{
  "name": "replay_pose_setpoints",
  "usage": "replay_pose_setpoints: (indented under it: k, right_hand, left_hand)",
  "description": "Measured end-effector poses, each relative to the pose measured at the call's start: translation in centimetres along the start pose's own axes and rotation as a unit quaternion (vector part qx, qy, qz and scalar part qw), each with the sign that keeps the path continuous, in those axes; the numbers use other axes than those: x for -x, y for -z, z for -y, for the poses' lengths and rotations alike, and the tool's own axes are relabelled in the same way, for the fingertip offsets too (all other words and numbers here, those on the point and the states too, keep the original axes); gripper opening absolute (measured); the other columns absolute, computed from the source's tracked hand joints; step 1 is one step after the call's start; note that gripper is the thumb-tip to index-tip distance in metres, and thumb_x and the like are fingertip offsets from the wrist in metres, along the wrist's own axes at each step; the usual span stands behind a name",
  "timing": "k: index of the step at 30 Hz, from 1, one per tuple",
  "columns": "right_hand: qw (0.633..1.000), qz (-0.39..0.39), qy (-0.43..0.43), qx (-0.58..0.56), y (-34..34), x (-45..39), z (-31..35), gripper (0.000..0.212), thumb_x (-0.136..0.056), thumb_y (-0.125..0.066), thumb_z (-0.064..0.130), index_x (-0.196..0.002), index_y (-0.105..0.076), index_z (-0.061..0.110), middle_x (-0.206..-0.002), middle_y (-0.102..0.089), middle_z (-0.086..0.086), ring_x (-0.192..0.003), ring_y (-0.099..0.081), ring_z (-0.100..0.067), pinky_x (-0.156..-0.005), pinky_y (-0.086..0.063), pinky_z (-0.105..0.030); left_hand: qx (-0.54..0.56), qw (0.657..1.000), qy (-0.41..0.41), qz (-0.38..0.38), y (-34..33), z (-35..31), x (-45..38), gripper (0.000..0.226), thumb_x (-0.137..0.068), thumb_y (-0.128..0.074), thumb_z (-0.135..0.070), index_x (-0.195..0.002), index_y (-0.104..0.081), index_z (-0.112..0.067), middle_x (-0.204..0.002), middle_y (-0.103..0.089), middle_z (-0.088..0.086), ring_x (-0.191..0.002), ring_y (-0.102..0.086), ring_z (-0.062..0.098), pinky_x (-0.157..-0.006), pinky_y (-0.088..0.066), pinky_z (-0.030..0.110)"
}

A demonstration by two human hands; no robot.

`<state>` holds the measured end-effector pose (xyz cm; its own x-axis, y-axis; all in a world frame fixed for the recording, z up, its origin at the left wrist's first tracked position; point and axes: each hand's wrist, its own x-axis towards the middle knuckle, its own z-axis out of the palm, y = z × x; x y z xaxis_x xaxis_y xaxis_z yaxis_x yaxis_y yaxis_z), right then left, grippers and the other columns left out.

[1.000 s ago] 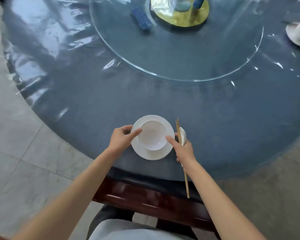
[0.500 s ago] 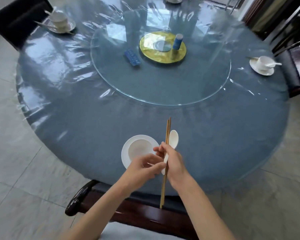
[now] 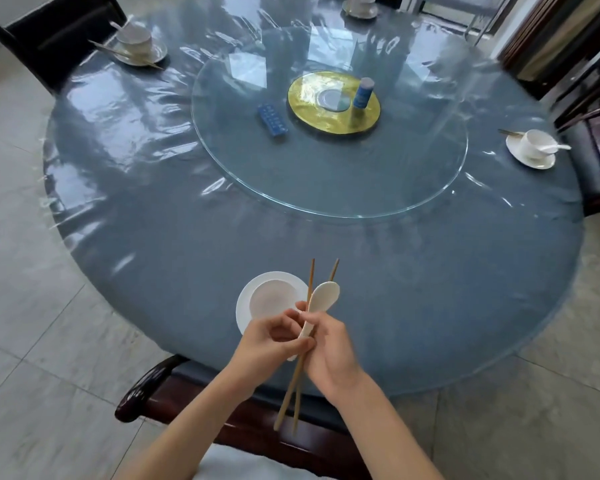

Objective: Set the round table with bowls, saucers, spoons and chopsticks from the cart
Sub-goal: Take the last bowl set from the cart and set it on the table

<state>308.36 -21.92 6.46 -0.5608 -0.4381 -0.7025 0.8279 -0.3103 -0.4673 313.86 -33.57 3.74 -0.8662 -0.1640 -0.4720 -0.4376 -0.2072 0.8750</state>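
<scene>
A white bowl [image 3: 274,301] sits on a white saucer [image 3: 244,311] near the front edge of the round blue table [image 3: 153,209]. Just right of them, both hands meet above the table edge. My right hand [image 3: 329,355] holds a pair of wooden chopsticks [image 3: 297,382] and a white spoon [image 3: 321,299]. My left hand [image 3: 269,341] pinches the spoon's handle. The chopstick tips are spread apart and point toward the table's centre.
A glass turntable [image 3: 329,174] fills the centre, with a gold disc [image 3: 333,102], a blue bottle [image 3: 362,93] and a blue box [image 3: 272,119]. Set places lie at the far left [image 3: 137,43], far back [image 3: 359,6] and right [image 3: 532,148]. A dark chair [image 3: 146,386] stands below me.
My hands left the bowl and saucer. The right hand lifted the chopsticks and spoon off the table. The left hand came over to the spoon handle, and the chopstick tips spread.
</scene>
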Motion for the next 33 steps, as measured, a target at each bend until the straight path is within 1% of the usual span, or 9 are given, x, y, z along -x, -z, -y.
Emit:
replay_pose_setpoints:
  k: [3,6,10,13,19,23,26,29,33]
  right_hand:
    - [0.999,0.012,0.013,0.035,0.3,0.1,-0.2,0.029,-0.098,-0.047,0.010,-0.120,-0.065,0.004,-0.108,-0.065,-0.014,-0.107,-0.065,-0.028,-0.097,-0.050,-0.042]
    - [0.985,0.025,0.046,0.167,0.8,0.9,-0.3,0.031,-0.102,-0.048,0.012,-0.109,-0.079,0.011,-0.112,-0.075,-0.011,-0.109,-0.070,-0.026,-0.099,-0.054,-0.037]
    - [0.966,0.068,0.043,0.244,2.2,1.4,-0.2,0.026,-0.105,-0.059,0.027,-0.121,-0.077,0.016,-0.123,-0.076,-0.008,-0.116,-0.071,-0.021,-0.093,-0.057,-0.028]
    - [0.967,0.086,0.027,0.239,3.2,1.2,0.2,0.029,-0.096,-0.073,0.026,-0.122,-0.077,0.013,-0.124,-0.075,-0.013,-0.115,-0.072,-0.026,-0.095,-0.057,-0.029]
    - [0.963,0.096,-0.015,0.250,4.7,-0.3,0.8,0.031,-0.091,-0.079,0.020,-0.121,-0.077,0.012,-0.115,-0.077,-0.010,-0.103,-0.073,-0.019,-0.092,-0.056,-0.026]
    - [0.982,-0.072,-0.016,0.176,6.1,-2.9,0.4,0.021,-0.094,-0.072,0.005,-0.115,-0.077,0.002,-0.091,-0.073,-0.012,-0.082,-0.070,-0.017,-0.081,-0.061,-0.027]
    - [0.966,-0.206,0.010,0.155,6.6,-4.9,-0.2,0.014,-0.093,-0.073,0.003,-0.107,-0.076,0.001,-0.086,-0.073,-0.009,-0.079,-0.068,-0.017,-0.083,-0.062,-0.032]
    - [0.944,-0.241,0.018,0.226,6.5,-6.7,-1.1,0.007,-0.092,-0.077,0.012,-0.098,-0.079,0.014,-0.097,-0.079,-0.002,-0.094,-0.071,-0.017,-0.092,-0.056,-0.035]
    - [0.906,-0.271,0.039,0.322,6.0,-8.7,-1.9,0.017,-0.093,-0.077,0.019,-0.078,-0.074,0.028,-0.087,-0.077,0.003,-0.086,-0.068,-0.016,-0.069,-0.053,-0.027]
  left_hand:
    - [0.042,0.999,0.020,-0.014,0.3,0.5,0.3,0.018,-0.075,-0.091,-0.014,-0.078,-0.076,-0.005,-0.085,-0.080,0.013,-0.078,-0.075,0.015,-0.071,-0.055,0.017]
    - [0.081,0.995,0.053,-0.034,0.9,0.5,0.4,0.028,-0.069,-0.094,-0.030,-0.081,-0.078,-0.010,-0.089,-0.081,0.013,-0.080,-0.076,0.018,-0.068,-0.056,0.017]
    - [0.111,0.990,0.082,-0.018,1.8,0.5,0.4,0.048,-0.058,-0.098,-0.046,-0.088,-0.081,-0.013,-0.094,-0.080,0.017,-0.087,-0.078,0.024,-0.077,-0.063,0.029]
    - [0.129,0.987,0.090,0.014,2.2,0.9,0.6,0.054,-0.060,-0.097,-0.045,-0.097,-0.081,-0.009,-0.103,-0.079,0.021,-0.098,-0.078,0.033,-0.090,-0.063,0.039]
    - [0.159,0.982,0.094,0.032,2.7,1.9,0.5,0.040,-0.077,-0.090,-0.033,-0.107,-0.081,-0.010,-0.111,-0.079,0.018,-0.106,-0.076,0.029,-0.090,-0.062,0.036]
    - [0.176,0.975,0.131,-0.045,4.0,2.6,-0.1,0.023,-0.080,-0.085,-0.018,-0.101,-0.084,-0.012,-0.109,-0.081,0.011,-0.104,-0.077,0.023,-0.081,-0.062,0.027]
    - [0.131,0.972,0.159,-0.108,4.7,3.7,-0.8,0.010,-0.084,-0.083,-0.011,-0.093,-0.086,-0.014,-0.100,-0.082,0.010,-0.096,-0.076,0.021,-0.078,-0.063,0.028]
    - [0.075,0.971,0.168,-0.151,4.8,4.6,-1.5,0.008,-0.081,-0.087,-0.013,-0.086,-0.086,-0.018,-0.091,-0.082,0.009,-0.093,-0.075,0.024,-0.086,-0.064,0.038]
    - [0.031,0.963,0.177,-0.201,4.4,5.3,-2.4,0.017,-0.074,-0.093,-0.018,-0.088,-0.084,-0.014,-0.087,-0.082,0.006,-0.094,-0.077,0.025,-0.089,-0.064,0.043]
